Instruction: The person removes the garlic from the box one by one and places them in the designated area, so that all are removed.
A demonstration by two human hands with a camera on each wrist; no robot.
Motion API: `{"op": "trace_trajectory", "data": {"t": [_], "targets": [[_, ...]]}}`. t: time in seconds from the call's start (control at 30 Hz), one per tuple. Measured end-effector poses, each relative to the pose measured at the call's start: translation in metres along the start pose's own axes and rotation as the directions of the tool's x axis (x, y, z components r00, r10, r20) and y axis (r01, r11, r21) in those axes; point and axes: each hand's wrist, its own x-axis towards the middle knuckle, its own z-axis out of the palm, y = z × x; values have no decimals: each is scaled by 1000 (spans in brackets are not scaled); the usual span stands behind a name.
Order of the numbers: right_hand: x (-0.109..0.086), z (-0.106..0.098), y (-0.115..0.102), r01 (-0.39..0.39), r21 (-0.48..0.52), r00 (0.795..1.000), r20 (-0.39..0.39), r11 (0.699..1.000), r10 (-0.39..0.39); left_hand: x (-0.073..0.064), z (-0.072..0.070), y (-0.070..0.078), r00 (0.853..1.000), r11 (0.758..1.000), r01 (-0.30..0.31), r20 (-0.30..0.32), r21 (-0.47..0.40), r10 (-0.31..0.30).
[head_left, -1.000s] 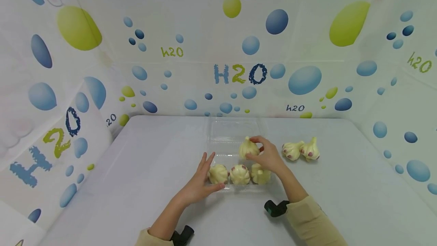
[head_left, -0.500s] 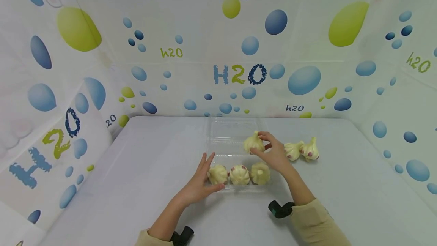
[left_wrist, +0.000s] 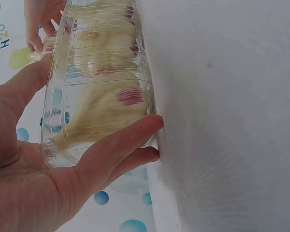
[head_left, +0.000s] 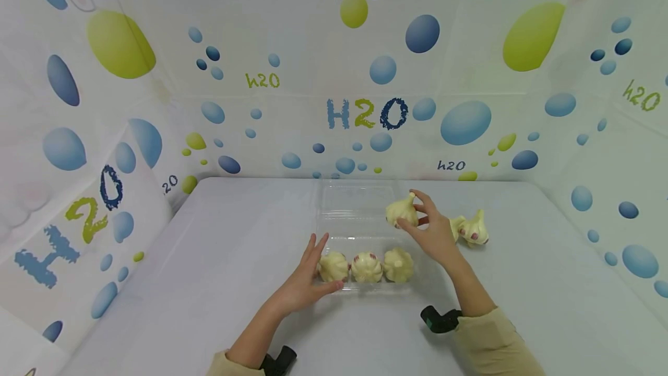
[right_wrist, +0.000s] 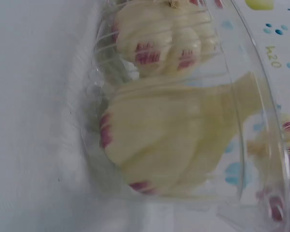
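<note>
A clear plastic clamshell container [head_left: 339, 241] lies with its lid [head_left: 357, 197] folded back. In its front part sit three garlic bulbs in a row: left [head_left: 334, 266], middle [head_left: 367, 267] and right [head_left: 398, 265]. My left hand [head_left: 302, 283] rests against the container's left front corner, fingers spread and fairly straight; the left wrist view shows this hand [left_wrist: 63, 159] touching the plastic wall. My right hand [head_left: 433, 234] pinches another garlic bulb [head_left: 402, 211] by its side, stem up, above the container's back right. Its contact with the plastic cannot be made out.
Right of the container lie two more garlic bulbs; the nearer one is mostly hidden behind my right hand, the other bulb [head_left: 474, 228] shows fully. A white table [head_left: 235, 231] spreads around, backed by a patterned curtain [head_left: 292, 28].
My right hand has moved right and slightly back with the pinched garlic bulb, away from the row in the container. The left hand has stayed where it was.
</note>
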Motion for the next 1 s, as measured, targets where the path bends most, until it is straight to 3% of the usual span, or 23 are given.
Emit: {"op": "trace_trajectory", "data": {"t": [0.33,0.57,1.0], "targets": [[-1,-18,3,0,14,998,-57,1000,0,-1,-1,2,1000,1000,3,-6,8,-2],[-3,-32,6,-22,-17,997,-72,1000,21,-1,-2,3,1000,1000,3,-7,-7,-3],[-8,-55,20,-3,-87,992,-126,996,-8,-1,-1,1,1000,1000,1,-2,8,-1]]}}
